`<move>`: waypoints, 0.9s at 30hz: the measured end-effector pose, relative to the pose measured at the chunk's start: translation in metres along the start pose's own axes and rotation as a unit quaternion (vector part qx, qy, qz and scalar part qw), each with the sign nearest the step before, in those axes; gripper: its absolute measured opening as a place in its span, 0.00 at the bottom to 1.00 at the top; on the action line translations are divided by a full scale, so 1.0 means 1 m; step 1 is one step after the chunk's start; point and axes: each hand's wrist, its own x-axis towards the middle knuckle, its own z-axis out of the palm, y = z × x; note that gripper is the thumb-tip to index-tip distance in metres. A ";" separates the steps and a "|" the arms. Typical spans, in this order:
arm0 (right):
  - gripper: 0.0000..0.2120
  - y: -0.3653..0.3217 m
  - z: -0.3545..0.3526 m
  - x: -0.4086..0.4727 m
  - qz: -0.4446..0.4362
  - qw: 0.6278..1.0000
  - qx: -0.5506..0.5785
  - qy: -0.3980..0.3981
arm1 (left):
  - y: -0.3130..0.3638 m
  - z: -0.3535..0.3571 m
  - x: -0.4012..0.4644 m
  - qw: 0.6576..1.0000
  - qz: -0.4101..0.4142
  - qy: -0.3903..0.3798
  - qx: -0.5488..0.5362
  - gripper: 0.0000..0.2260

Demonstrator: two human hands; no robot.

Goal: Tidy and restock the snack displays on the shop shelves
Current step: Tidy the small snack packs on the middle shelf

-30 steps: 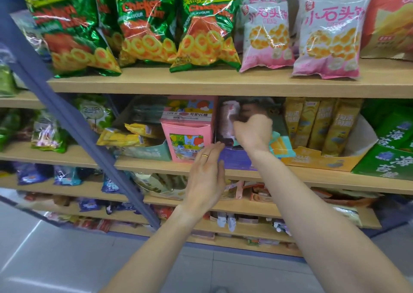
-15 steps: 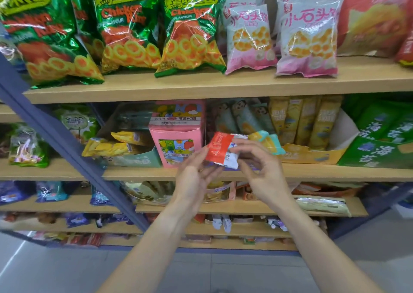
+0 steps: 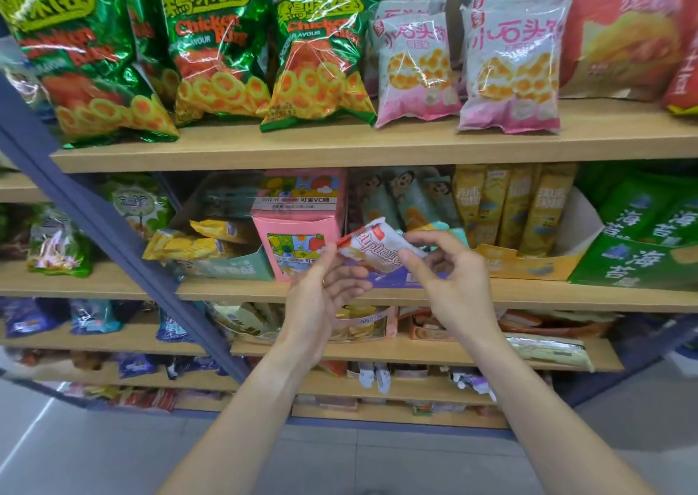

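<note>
Both hands grasp one small white-and-red snack packet: left hand pinching its left end, right hand its right. Sorting step; next, probably find its matching box behind the hands.

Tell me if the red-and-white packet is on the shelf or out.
Out: both hands, left hand and right hand, hold the red-and-white packet before the shelf.

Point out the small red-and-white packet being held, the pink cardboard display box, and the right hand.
Small red-and-white plastic packet (image 3: 377, 249), head view, on its white printed face.
Pink cardboard display box (image 3: 298, 226), head view, on its front wall.
Right hand (image 3: 451, 286), head view, on the palm.
</note>
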 end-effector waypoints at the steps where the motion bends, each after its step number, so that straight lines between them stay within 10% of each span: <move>1: 0.07 -0.001 0.000 0.001 0.009 1.000 0.008 0.003 | 0.000 0.001 -0.001 1.000 0.009 0.003 0.011 0.19; 27: 0.09 0.005 -0.007 0.005 0.173 0.974 0.138 -0.040 | -0.010 0.011 0.002 0.996 -0.046 0.030 0.072 0.09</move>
